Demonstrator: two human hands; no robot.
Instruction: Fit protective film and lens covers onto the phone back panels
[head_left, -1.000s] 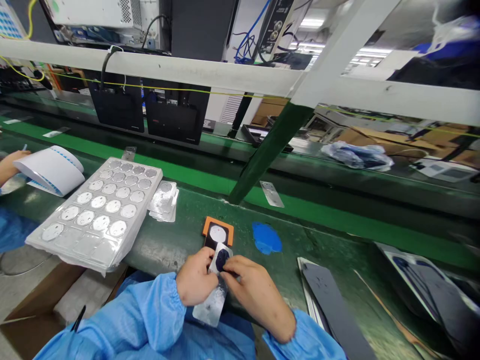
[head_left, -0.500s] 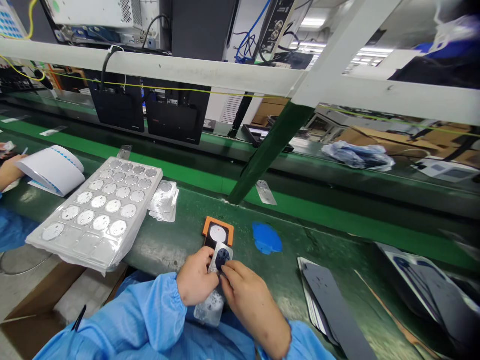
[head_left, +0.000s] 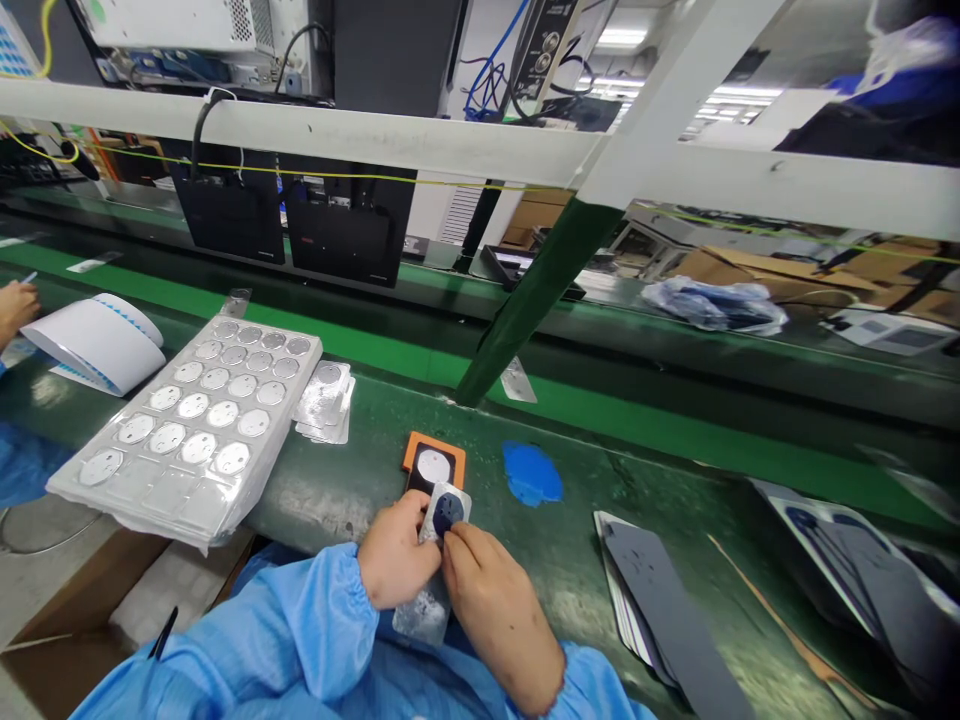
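My left hand (head_left: 397,553) is closed on a clear plastic backing strip (head_left: 421,614), gripping its left edge. A dark round sticker (head_left: 448,511) with small holes lies on the strip's upper end. My right hand (head_left: 491,600) pinches at the lower right edge of that sticker; its fingertips hide whether they have lifted it. Just beyond the strip is an orange and black fixture (head_left: 455,462) with a white disc (head_left: 433,465) in it. The strip overlaps the fixture's near part.
Left stands a plastic tray (head_left: 172,490) of white discs, beside clear sheets (head_left: 324,402) and a curled white label sheet (head_left: 97,340). A co-worker's hand (head_left: 16,308) is at far left. Right are a blue patch (head_left: 532,474) and grey sheets (head_left: 667,610). A green post (head_left: 536,305) rises behind.
Both hands stay on the strip, which has shifted very slightly. The co-worker's hand at far left has moved up and away from the curled label sheet. The view has shifted a little.
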